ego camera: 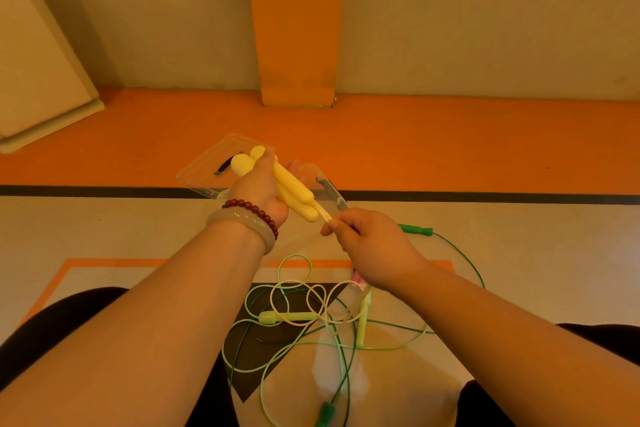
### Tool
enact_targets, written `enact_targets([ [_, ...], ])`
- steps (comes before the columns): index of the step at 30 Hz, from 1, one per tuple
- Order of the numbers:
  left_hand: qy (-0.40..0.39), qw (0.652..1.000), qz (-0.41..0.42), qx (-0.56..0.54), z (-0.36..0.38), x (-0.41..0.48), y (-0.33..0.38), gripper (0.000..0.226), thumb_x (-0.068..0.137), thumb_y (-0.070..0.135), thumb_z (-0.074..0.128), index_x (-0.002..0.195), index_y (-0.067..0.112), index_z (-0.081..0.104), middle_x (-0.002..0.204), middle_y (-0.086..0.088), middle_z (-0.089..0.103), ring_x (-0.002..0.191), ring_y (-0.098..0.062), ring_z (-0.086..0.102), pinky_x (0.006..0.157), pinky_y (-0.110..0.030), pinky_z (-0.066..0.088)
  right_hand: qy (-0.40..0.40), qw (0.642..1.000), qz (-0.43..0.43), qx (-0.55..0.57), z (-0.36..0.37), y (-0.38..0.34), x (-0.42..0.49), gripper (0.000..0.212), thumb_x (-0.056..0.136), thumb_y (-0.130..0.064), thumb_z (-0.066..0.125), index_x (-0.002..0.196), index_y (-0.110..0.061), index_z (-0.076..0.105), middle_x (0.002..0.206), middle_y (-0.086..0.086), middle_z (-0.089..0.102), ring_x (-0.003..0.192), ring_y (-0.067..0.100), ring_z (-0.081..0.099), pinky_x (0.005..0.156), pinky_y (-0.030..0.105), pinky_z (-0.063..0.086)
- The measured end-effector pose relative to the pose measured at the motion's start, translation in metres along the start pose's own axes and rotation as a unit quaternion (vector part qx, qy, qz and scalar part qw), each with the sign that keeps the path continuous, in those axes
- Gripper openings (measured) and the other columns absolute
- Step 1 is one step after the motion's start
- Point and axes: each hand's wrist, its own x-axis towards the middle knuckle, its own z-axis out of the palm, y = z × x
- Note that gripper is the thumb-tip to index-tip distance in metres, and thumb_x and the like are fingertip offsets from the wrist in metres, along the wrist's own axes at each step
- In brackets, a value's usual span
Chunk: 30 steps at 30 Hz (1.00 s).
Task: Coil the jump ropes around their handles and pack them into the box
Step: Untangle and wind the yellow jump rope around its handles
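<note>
The left hand (259,191) grasps both yellow handles (294,192) together, and the right hand (367,243) pinches their cord (325,215) just beside them. I would wind tight, even turns, keeping the slack below the hands clear of the green ropes (415,229).

We read no text, label, brand or number in this view. The yellow jump-rope handles (294,191), the clear plastic box (204,163) and the black floor line (86,190) show plain colour only.

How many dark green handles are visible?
2. The far handle lies right of the right hand; the near handle at the bottom edge. Arms may hide others.
</note>
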Motion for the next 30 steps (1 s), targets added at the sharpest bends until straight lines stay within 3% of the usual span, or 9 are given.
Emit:
enact_targets([
  [6, 0.096, 0.982, 0.07, 0.149, -0.005, 0.005, -0.013, 0.031, 0.086, 0.053, 0.063, 0.085, 0.024, 0.053, 0.087, 0.003, 0.07, 0.085, -0.014, 0.066, 0.081, -0.037, 0.055, -0.01, 0.971, -0.114, -0.208, 0.001, -0.01, -0.005, 0.03, 0.103, -0.03, 0.037, 0.111, -0.013, 0.061, 0.09, -0.003, 0.048, 0.081, 0.012, 0.042, 0.067, 0.025, 0.028],
  [11, 0.072, 0.981, 0.084, 0.162, -0.003, -0.003, -0.015, 0.032, 0.087, 0.05, 0.063, 0.099, 0.021, 0.061, 0.091, 0.006, 0.071, 0.076, -0.009, 0.063, 0.054, -0.024, 0.048, 0.026, 0.969, -0.136, -0.204, 0.002, -0.008, -0.008, 0.027, 0.103, -0.032, 0.038, 0.104, -0.017, 0.06, 0.088, -0.005, 0.045, 0.08, 0.012, 0.043, 0.063, 0.024, 0.028],
  [14, 0.04, 0.993, 0.064, 0.096, 0.0, -0.005, -0.008, 0.018, 0.088, 0.036, 0.067, 0.087, 0.02, 0.059, 0.088, 0.003, 0.069, 0.076, -0.009, 0.062, 0.058, -0.028, 0.046, 0.047, 0.961, -0.153, -0.223, -0.003, -0.007, -0.007, 0.03, 0.102, -0.031, 0.039, 0.118, -0.019, 0.061, 0.098, -0.001, 0.057, 0.085, 0.013, 0.049, 0.068, 0.023, 0.034],
  [17, 0.011, 0.994, 0.063, 0.091, 0.001, -0.005, -0.007, 0.014, 0.088, 0.027, 0.069, 0.087, 0.016, 0.061, 0.087, 0.002, 0.068, 0.075, -0.008, 0.062, 0.057, -0.029, 0.047, 0.064, 0.953, -0.176, -0.239, -0.002, -0.009, -0.008, 0.033, 0.102, -0.028, 0.041, 0.126, -0.017, 0.06, 0.112, 0.004, 0.062, 0.099, 0.021, 0.058, 0.078, 0.03, 0.044],
  [21, -0.044, 0.994, 0.05, 0.083, 0.001, -0.005, -0.003, 0.011, 0.087, 0.023, 0.069, 0.09, 0.013, 0.064, 0.087, -0.001, 0.07, 0.067, -0.008, 0.066, 0.052, -0.026, 0.05, 0.111, 0.956, -0.198, -0.185, -0.012, -0.004, -0.005, 0.025, 0.099, -0.027, 0.048, 0.104, -0.013, 0.068, 0.092, 0.005, 0.064, 0.085, 0.023, 0.058, 0.071, 0.035, 0.045],
  [25, -0.077, 0.994, 0.059, 0.044, 0.0, -0.006, -0.006, 0.017, 0.089, 0.015, 0.067, 0.104, 0.012, 0.061, 0.089, -0.003, 0.07, 0.067, -0.01, 0.07, 0.048, -0.026, 0.053, 0.104, 0.951, -0.23, -0.178, -0.013, -0.002, -0.005, 0.025, 0.097, -0.029, 0.047, 0.1, -0.014, 0.067, 0.087, 0.002, 0.063, 0.079, 0.02, 0.056, 0.066, 0.035, 0.046],
  [28, -0.123, 0.988, 0.041, 0.085, 0.001, -0.006, -0.007, 0.013, 0.091, 0.015, 0.062, 0.103, 0.01, 0.061, 0.1, -0.004, 0.069, 0.079, -0.013, 0.071, 0.059, -0.031, 0.057, 0.152, 0.949, -0.234, -0.145, -0.018, -0.003, -0.002, 0.021, 0.097, -0.025, 0.05, 0.094, -0.014, 0.067, 0.079, -0.004, 0.059, 0.069, 0.011, 0.05, 0.061, 0.027, 0.038],
  [30, -0.147, 0.982, 0.02, 0.119, 0.002, -0.009, -0.005, 0.009, 0.093, 0.015, 0.059, 0.099, 0.008, 0.062, 0.096, -0.005, 0.069, 0.08, -0.014, 0.069, 0.062, -0.031, 0.058, 0.172, 0.953, -0.214, -0.128, -0.031, -0.001, 0.003, 0.016, 0.097, -0.024, 0.054, 0.093, -0.016, 0.068, 0.073, -0.013, 0.051, 0.063, 0.0, 0.043, 0.057, 0.015, 0.029],
])
